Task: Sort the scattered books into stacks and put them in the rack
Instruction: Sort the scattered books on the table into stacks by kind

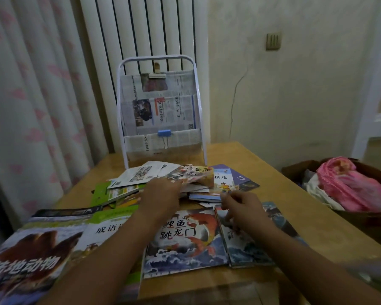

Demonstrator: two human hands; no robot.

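Several picture books lie scattered over a wooden table [295, 208]. A white metal rack [161, 111] lined with newspaper stands at the table's far edge. My left hand [161, 194] grips a small book with a painted cover [194, 176] on top of the middle pile. My right hand [242, 204] hovers with curled fingers over a thin blue-edged book [205, 197] and holds nothing that I can see. A carp-and-waves book [185, 243] lies between my forearms. A brown animal book [31, 256] lies near left.
A blue binder clip [164, 133] hangs on the rack's lower pocket. A cardboard box [361, 219] holding pink cloth [350, 186] sits to the right of the table. Curtains and a radiator stand behind the rack. Green books [106, 192] lie at the left.
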